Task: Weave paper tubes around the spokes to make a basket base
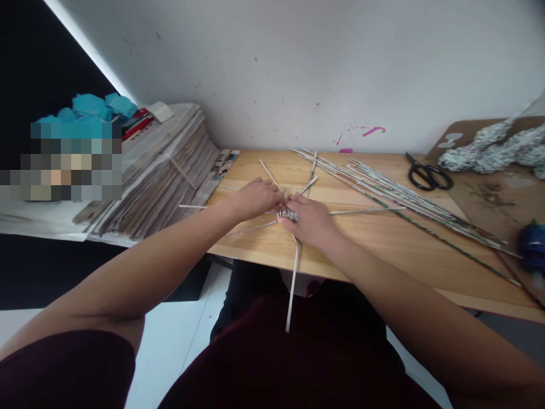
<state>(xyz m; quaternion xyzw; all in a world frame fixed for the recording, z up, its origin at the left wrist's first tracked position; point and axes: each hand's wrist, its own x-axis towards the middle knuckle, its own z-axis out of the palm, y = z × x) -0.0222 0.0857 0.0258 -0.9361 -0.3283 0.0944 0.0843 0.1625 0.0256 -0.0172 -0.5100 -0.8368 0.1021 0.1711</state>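
Observation:
A small woven piece of rolled paper tubes (288, 215) lies at the middle of the table, its paper spokes sticking out in several directions. One spoke (293, 284) hangs past the table's front edge towards my body. My left hand (260, 199) is closed at the far left side of the weave, its fingertips meeting the other hand's. What exactly those fingers pinch is partly hidden. From the right, my right hand (310, 218) grips the weave, thumb on the near side and fingers curled over the top.
Loose paper tubes (409, 200) lie to the right, with black scissors (428, 175) behind them. White twisted paper bundles (489, 149) rest on brown cardboard (481, 199). A tall stack of newspapers (157, 170) stands left, topped by blue plastic (91, 107). A wall (298, 74) backs the wooden table (366, 250).

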